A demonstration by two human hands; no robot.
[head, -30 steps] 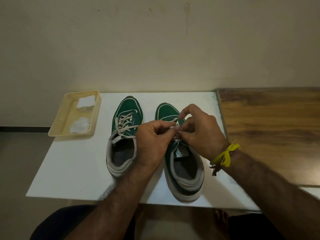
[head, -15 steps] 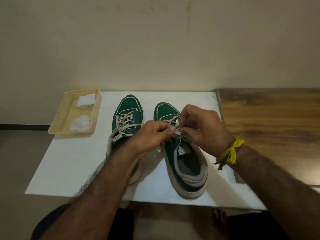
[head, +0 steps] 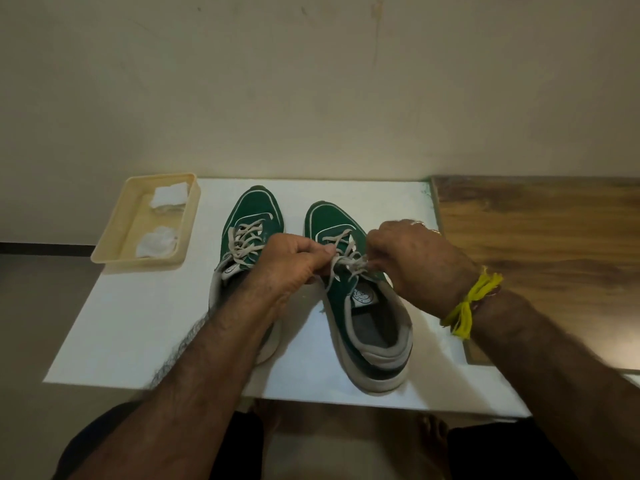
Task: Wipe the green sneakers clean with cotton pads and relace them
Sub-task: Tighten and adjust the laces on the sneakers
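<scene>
Item: white counter (head: 138,327), set against a plain wall, with a wooden surface (head: 540,244) adjoining at its right.

Right green sneaker (head: 360,306): toe pointing to the wall, heel near the front edge, tongue label showing. Its cream lace (head: 349,263) is drawn taut across the upper eyelets.

Left hand (head: 291,265): fingers curled, grip pinching one end of that lace; its forearm crosses the heel of the other shoe.

Right hand (head: 419,261): fingers curled, grip pinching the lace's other end, just beside the left hand. A yellow thread band (head: 474,303) is tied at the wrist.

Left green sneaker (head: 252,220): parallel, just beside the first, laces (head: 244,242) crossed through the eyelets.

Cream plastic tray (head: 114,237): far left corner, apart from the shoes, holding two white cotton pads (head: 169,197), one near each end.
</scene>
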